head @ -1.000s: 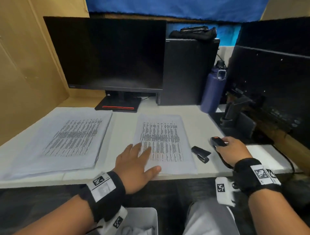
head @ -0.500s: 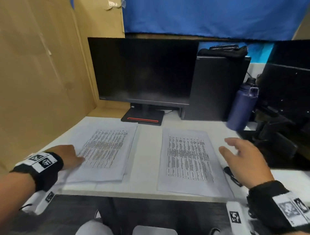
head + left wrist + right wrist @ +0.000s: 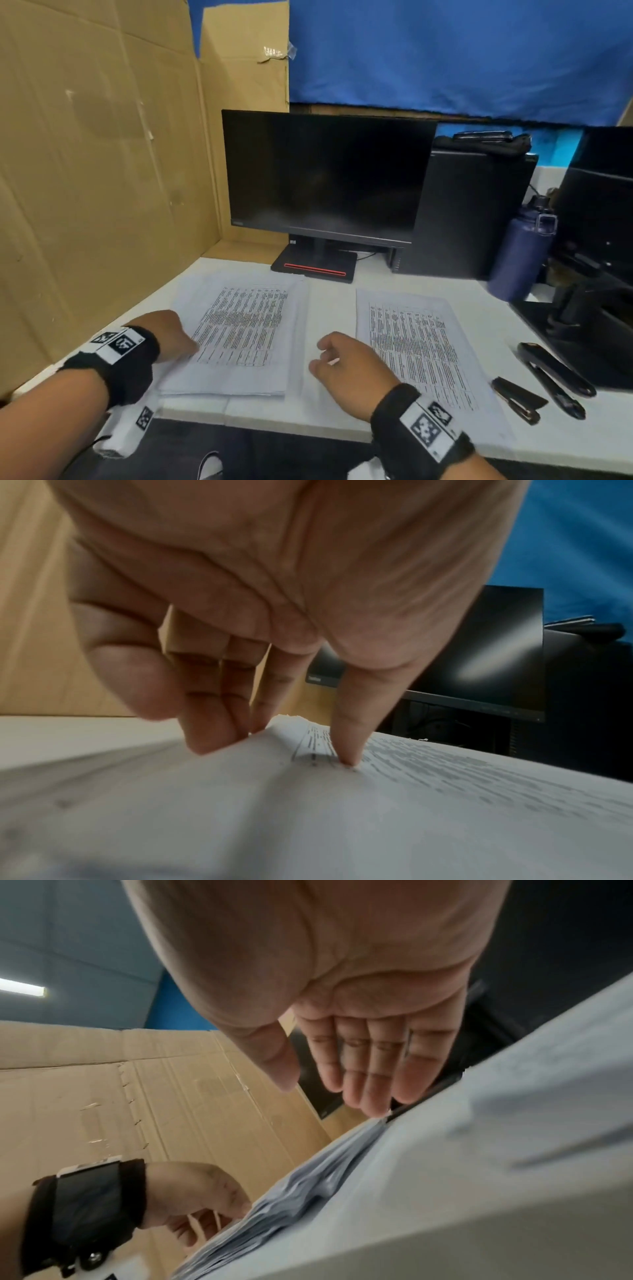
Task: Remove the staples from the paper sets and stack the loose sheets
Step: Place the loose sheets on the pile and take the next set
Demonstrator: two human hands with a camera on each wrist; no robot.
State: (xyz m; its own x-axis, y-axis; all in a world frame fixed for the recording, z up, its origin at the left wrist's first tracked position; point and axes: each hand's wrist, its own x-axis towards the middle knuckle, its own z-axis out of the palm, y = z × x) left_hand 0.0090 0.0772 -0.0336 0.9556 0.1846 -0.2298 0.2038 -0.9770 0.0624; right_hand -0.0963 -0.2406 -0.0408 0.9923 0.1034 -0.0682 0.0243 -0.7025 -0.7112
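Observation:
A thick stack of printed sheets (image 3: 239,335) lies on the left of the white desk (image 3: 329,308), and a second printed paper set (image 3: 418,349) lies to its right. My left hand (image 3: 171,337) rests at the stack's left edge. In the left wrist view the thumb tip (image 3: 346,750) presses on the top sheet and the fingertips (image 3: 212,737) touch the paper beside it. My right hand (image 3: 342,363) hovers between the two piles with relaxed fingers (image 3: 369,1085), holding nothing. A small black staple remover (image 3: 519,399) and a long black tool (image 3: 555,375) lie right of the paper set.
A dark monitor (image 3: 325,174) stands behind the papers, with a black computer tower (image 3: 472,212) and a blue bottle (image 3: 517,260) to its right. A cardboard wall (image 3: 102,171) closes the left side. A second monitor stand (image 3: 582,308) crowds the right.
My left hand went from the right paper set to the left stack's edge. My right hand let go of the black tool and moved left, between the piles. The head view swung left and up.

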